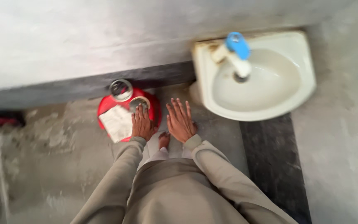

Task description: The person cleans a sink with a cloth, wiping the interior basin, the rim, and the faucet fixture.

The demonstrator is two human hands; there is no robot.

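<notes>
Reaching forward side by side, both hands are held out flat with the fingers spread and nothing in either of them. The left hand [142, 124] hovers over the right edge of a red round basin [106, 107] that sits on the concrete floor [54, 141] against the foot of the wall; whether it actually touches the rim cannot be told, since the view is blurred. Lying in the basin are a white folded cloth or paper [117, 122], just beside the left hand, and two round shiny items, a metal lid or cup [121, 89] at the back and a smaller round metal piece [139, 103] just above the left fingertips. The right hand [180, 121] is empty too, palm down, between the basin and a white wall-hung washbasin [295, 99]. A white tap with a blue handle [238, 45] stands at the washbasin's rear edge. Beige sleeves [212, 166] cover both arms, and one bare foot [163, 140] shows on the floor below the hands.
</notes>
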